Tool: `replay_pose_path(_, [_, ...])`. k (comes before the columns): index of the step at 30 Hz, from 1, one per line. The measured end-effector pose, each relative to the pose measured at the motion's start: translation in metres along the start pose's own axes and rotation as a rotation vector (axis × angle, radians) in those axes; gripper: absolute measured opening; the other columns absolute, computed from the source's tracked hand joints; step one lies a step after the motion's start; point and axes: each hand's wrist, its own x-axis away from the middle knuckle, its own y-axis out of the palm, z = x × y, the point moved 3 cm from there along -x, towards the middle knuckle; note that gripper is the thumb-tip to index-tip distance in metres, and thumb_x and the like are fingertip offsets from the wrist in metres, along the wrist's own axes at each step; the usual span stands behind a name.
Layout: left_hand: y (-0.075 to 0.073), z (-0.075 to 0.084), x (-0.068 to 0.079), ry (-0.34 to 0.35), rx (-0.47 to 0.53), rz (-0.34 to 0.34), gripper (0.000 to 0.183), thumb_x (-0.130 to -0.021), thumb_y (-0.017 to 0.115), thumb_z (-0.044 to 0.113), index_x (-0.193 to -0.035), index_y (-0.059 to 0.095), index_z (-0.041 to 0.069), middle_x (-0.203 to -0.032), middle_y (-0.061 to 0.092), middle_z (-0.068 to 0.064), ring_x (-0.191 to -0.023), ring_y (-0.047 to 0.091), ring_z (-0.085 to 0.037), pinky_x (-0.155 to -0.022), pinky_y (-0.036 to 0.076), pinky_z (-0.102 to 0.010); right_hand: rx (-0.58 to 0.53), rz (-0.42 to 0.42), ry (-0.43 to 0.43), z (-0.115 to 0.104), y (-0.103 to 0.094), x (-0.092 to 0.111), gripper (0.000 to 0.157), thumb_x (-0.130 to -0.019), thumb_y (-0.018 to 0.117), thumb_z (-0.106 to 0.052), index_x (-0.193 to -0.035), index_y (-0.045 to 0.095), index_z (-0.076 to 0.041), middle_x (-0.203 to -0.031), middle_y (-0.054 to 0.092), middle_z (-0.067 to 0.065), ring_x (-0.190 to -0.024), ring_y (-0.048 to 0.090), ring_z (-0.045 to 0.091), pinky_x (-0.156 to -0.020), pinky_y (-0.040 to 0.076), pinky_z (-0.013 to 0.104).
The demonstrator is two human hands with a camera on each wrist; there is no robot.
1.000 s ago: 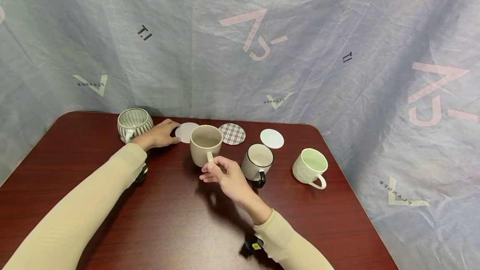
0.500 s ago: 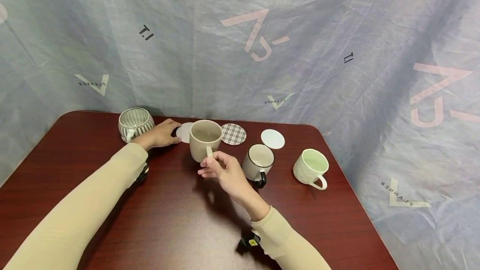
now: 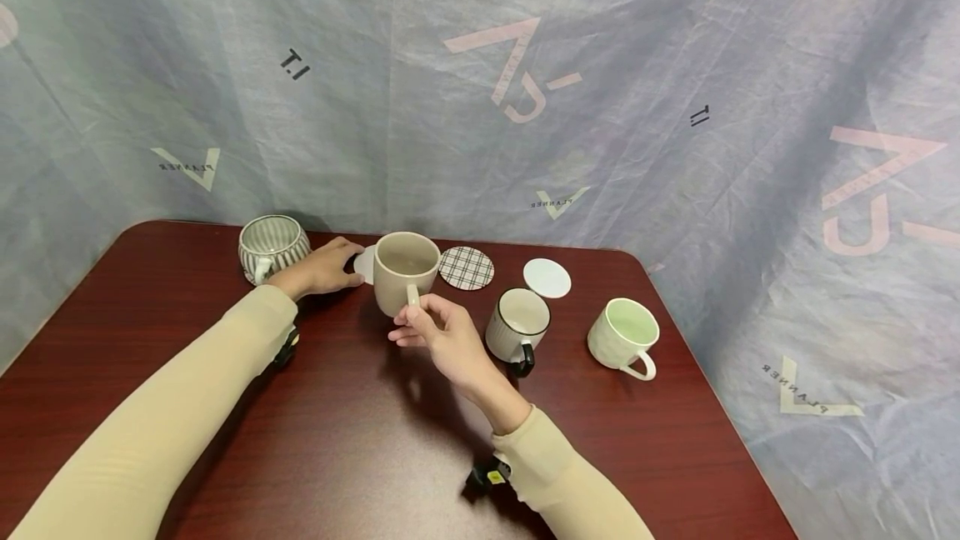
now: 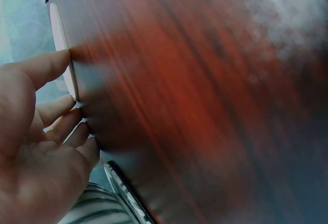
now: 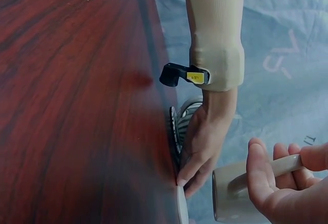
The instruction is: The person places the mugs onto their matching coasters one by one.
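Note:
My right hand (image 3: 450,348) pinches the handle of a beige mug (image 3: 405,286) between thumb and fingers. Upright above the tabletop, the mug hides part of a white round coaster (image 3: 363,265) in the head view. My left hand (image 3: 322,267) lies at that coaster's left side, thumb and index finger around its edge. In the left wrist view, the thumb and a fingertip meet the coaster (image 4: 61,34) at its rim. The right wrist view has the mug (image 5: 238,208) close to the coaster (image 5: 181,206), apart from it.
A striped round mug (image 3: 274,252) stands on a coaster at the left. To the right are a checked coaster (image 3: 467,268), another white coaster (image 3: 547,278), a ribbed mug with black handle (image 3: 516,330) and a pale green mug (image 3: 621,338). A grey cloth (image 3: 450,148) hangs behind the table.
My right hand has carried the beige mug away from me and slightly left, so it covers more of the white coaster. The left hand keeps its place at the coaster's edge.

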Motion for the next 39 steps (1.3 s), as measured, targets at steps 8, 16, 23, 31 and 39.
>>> replay_pose_path(8, [-0.001, -0.001, 0.001, -0.009, -0.005, -0.013, 0.064, -0.101, 0.069, 0.02, -0.152, 0.046, -0.011, -0.15, 0.043, -0.035, -0.139, 0.046, -0.054, -0.117, 0.037, -0.065, 0.004, 0.018, -0.022, -0.002, 0.003, -0.009, 0.026, -0.111, 0.057, -0.012, -0.114, 0.064, 0.013, -0.105, 0.07, 0.015, -0.101, 0.076, 0.039, -0.091, 0.063, 0.043])
replay_pose_path(16, [-0.001, 0.002, 0.001, -0.011, 0.009, -0.015, 0.064, -0.101, 0.07, 0.02, -0.152, 0.046, -0.011, -0.15, 0.044, -0.034, -0.139, 0.046, -0.053, -0.117, 0.037, -0.065, 0.025, 0.027, -0.025, -0.001, 0.005, -0.016, 0.026, -0.111, 0.058, -0.014, -0.114, 0.065, 0.011, -0.107, 0.071, 0.016, -0.101, 0.077, 0.036, -0.09, 0.063, 0.04])
replay_pose_path(23, [-0.002, -0.001, 0.002, -0.006, 0.008, -0.007, 0.064, -0.101, 0.07, 0.02, -0.152, 0.047, -0.011, -0.15, 0.043, -0.035, -0.138, 0.046, -0.054, -0.117, 0.036, -0.066, 0.03, 0.041, -0.037, -0.001, 0.007, -0.022, 0.024, -0.111, 0.057, -0.012, -0.113, 0.066, 0.011, -0.105, 0.072, 0.015, -0.1, 0.077, 0.037, -0.088, 0.064, 0.041])
replay_pose_path(31, [-0.001, -0.001, 0.0, 0.003, 0.01, 0.0, 0.062, -0.1, 0.072, 0.02, -0.149, 0.05, -0.01, -0.148, 0.044, -0.035, -0.137, 0.047, -0.053, -0.116, 0.037, -0.066, 0.036, 0.058, -0.051, -0.001, 0.01, -0.029, 0.024, -0.11, 0.058, -0.011, -0.112, 0.066, 0.011, -0.104, 0.072, 0.014, -0.097, 0.078, 0.035, -0.087, 0.064, 0.041])
replay_pose_path(39, [0.0, -0.001, 0.0, -0.01, 0.022, -0.005, 0.063, -0.1, 0.071, 0.02, -0.151, 0.049, -0.01, -0.15, 0.043, -0.034, -0.139, 0.045, -0.052, -0.118, 0.035, -0.065, 0.02, 0.071, -0.054, -0.003, 0.013, -0.035, 0.025, -0.11, 0.057, -0.01, -0.113, 0.066, 0.013, -0.104, 0.071, 0.013, -0.1, 0.077, 0.04, -0.087, 0.064, 0.04])
